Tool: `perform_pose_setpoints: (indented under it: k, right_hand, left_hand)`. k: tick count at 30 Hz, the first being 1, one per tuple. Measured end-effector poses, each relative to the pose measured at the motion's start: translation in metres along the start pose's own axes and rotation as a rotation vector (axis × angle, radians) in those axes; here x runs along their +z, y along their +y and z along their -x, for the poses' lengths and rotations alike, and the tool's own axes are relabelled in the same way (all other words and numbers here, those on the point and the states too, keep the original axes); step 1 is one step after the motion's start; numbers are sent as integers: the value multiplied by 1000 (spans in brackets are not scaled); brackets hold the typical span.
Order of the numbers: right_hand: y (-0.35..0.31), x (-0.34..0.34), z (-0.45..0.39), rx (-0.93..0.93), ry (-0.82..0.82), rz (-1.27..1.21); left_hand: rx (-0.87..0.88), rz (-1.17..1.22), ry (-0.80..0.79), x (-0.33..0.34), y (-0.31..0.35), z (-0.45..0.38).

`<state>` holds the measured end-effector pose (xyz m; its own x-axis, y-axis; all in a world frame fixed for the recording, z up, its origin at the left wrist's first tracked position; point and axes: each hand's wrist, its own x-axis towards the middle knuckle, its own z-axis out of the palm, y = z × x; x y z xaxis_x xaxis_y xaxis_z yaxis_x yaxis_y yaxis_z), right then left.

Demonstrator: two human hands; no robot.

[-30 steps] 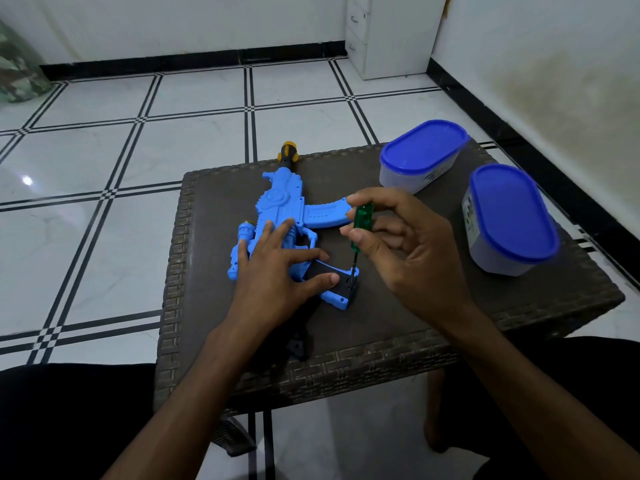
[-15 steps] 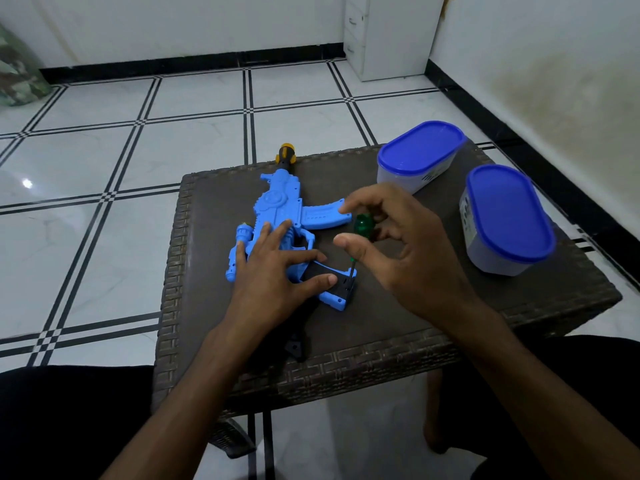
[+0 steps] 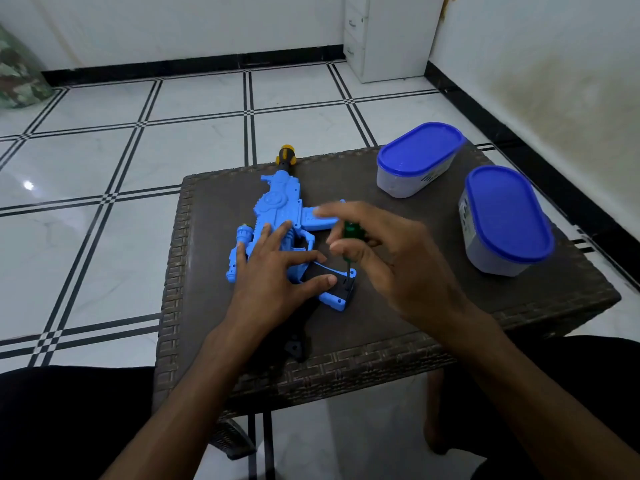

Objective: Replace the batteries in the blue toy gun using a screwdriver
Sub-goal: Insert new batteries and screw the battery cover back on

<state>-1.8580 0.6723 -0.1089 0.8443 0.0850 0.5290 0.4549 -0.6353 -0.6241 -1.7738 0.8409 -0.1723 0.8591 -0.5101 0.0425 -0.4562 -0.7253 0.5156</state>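
Note:
The blue toy gun (image 3: 277, 209) lies flat on the dark woven table (image 3: 433, 299), its yellow-and-black muzzle pointing away past the far edge. My left hand (image 3: 273, 268) presses down on the gun's middle with spread fingers, thumb on the black grip section (image 3: 323, 271). My right hand (image 3: 388, 258) pinches a small green-handled screwdriver (image 3: 351, 233) between thumb and fingers. The screwdriver stands nearly upright, its tip down on the black end of the grip near the blue butt piece (image 3: 337, 299).
Two clear plastic containers with blue lids stand on the table's right side, one at the back (image 3: 417, 157) and one nearer (image 3: 505, 216). A small black part (image 3: 294, 348) lies near the front edge. A white cabinet (image 3: 384, 32) stands by the far wall.
My right fingers have shifted around the screwdriver handle, as in turning it, while its tip stays at the same spot on the grip. My left hand holds the gun still.

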Motion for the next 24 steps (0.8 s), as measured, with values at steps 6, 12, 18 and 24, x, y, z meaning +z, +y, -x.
perform_pose_setpoints:
  k: [6,12,18,24]
  right_hand:
    - [-1,0,2,35,-8,-31]
    - [-1,-4,0,14,-35,-22]
    - [2,-2,-1,-4,-56,110]
    - [1,-9,-1,53,-120,-56]
  left_hand:
    - [-3,12,0,-1,2,1]
    - [-7,15,0,-1,2,1]
    - [1,13,5,-1,1,1]
    - [-8,28,1,-2,3,1]
